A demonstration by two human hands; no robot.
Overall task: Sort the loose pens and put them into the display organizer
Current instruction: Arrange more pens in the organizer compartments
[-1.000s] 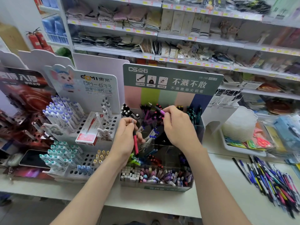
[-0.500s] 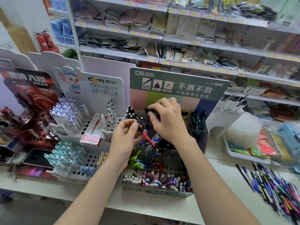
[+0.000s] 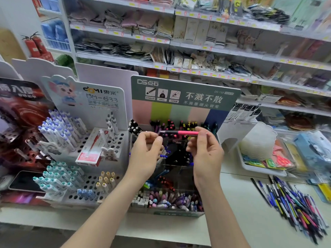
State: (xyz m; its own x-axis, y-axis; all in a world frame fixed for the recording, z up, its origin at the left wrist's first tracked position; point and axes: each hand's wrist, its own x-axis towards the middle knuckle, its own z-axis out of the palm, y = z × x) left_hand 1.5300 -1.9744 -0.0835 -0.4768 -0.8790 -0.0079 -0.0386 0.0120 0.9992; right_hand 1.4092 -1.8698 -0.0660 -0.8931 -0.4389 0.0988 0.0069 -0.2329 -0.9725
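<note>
Pink pen (image 3: 186,132) is held level over the organizer (image 3: 177,214), its ends pinched by fingers (image 3: 158,140) of the left hand (image 3: 145,153) and the right hand (image 3: 206,155), with loose pens (image 3: 295,203) heaped on the desk (image 3: 241,215) at right.

Two hands: left hand (image 3: 145,154), right hand (image 3: 206,154). One pink pen (image 3: 186,133), pinched by both. One display organizer (image 3: 186,97), five colour bands on its back card. Two fire extinguishers (image 3: 34,44). One red pen box (image 3: 89,151). One phone (image 3: 25,181). Loose pens (image 3: 293,199): one heap, too many and too blurred to count.
</note>
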